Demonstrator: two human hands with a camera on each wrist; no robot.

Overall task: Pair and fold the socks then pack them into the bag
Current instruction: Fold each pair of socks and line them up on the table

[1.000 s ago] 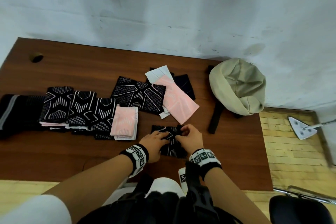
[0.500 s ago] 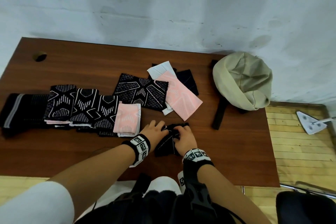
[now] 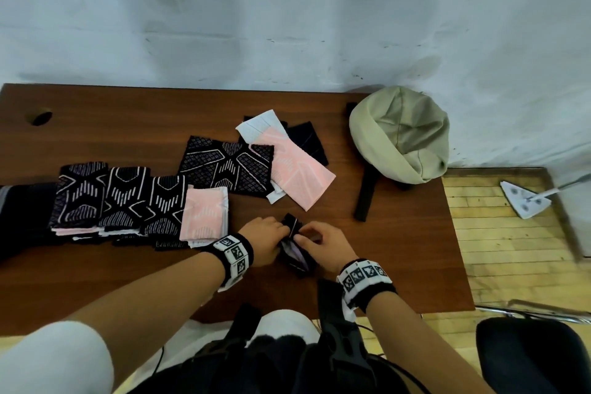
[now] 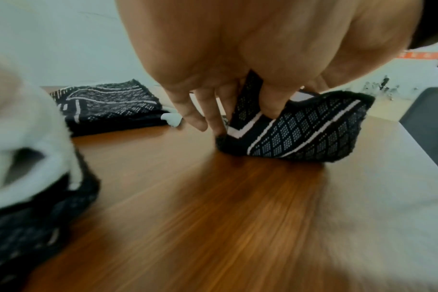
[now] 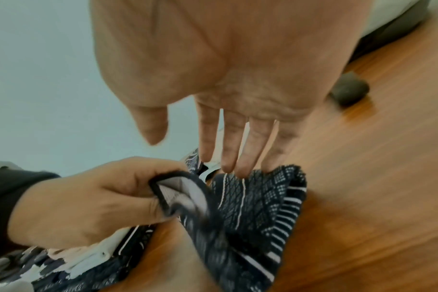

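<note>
At the table's (image 3: 399,259) front middle both hands work on a black diamond-patterned sock pair (image 3: 299,262). My left hand (image 3: 281,230) grips its cuff (image 5: 178,189), whose pale lining shows turned outward. My right hand (image 3: 303,235) has straight fingers (image 5: 240,158) with the tips pressed against the bundle (image 5: 258,201), thumb apart. In the left wrist view my left hand's fingers (image 4: 270,102) curl over the sock's edge (image 4: 305,134). The beige bag (image 3: 399,134) lies at the table's far right, its black strap (image 3: 366,192) trailing toward me.
A row of folded pairs (image 3: 128,201), ending in a pink one (image 3: 204,214), lies at the left. Loose black patterned (image 3: 227,166), pink (image 3: 297,169) and dark (image 3: 307,144) socks lie behind my hands. A mop head (image 3: 524,201) rests on the floor at the right.
The flat black sock pair has been bunched up. My left hand has pulled its cuff open so that the pale lining shows, and my right hand's fingers now press on it.
</note>
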